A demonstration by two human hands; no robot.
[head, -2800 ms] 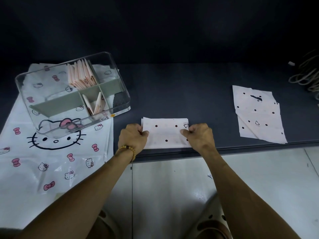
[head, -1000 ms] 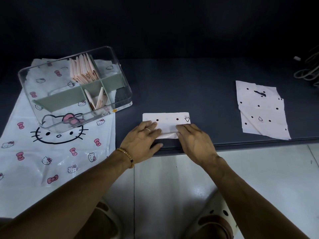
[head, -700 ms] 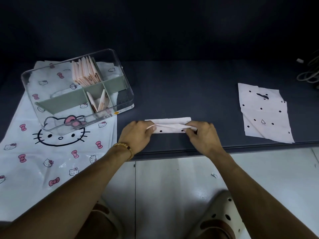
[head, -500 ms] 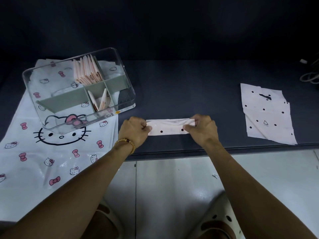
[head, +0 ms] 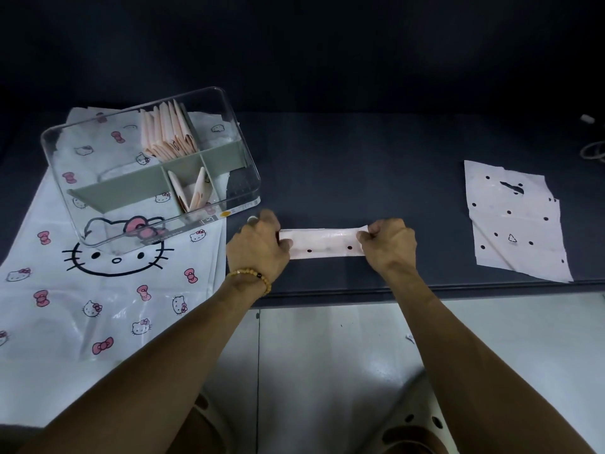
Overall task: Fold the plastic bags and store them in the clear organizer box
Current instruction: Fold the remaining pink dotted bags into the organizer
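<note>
Strip [head: 322, 243]: pink bag with black dots, folded into a narrow band; lies flat on the dark table [head: 360, 158] near its front edge, lengthwise left to right, between the two hands.
Left hand [head: 258, 249]: fingers curled, pinching the strip's left end; bead bracelet [head: 252, 278] on the wrist.
Right hand [head: 389, 244]: fingers curled, thumb and fingertips pinching the strip's right end.
Box [head: 150, 168]: clear, with grey-green dividers; stands left of the strip, tilted to the table edge, resting on the cat-print bag.
Box contents: a row of folded pink bags [head: 168, 132] stands on edge in the far middle compartment; two more folded bags [head: 193, 191] lean in the near middle compartment.
Cat-print bag [head: 98, 290]: large, white, pink bows; spread flat under the box and hanging over the front edge.
Flat bag [head: 514, 221]: pink, dotted, unfolded, creased; lies well to the right of the right hand, near the front edge.
Cable [head: 594, 152]: partly seen at far right.
</note>
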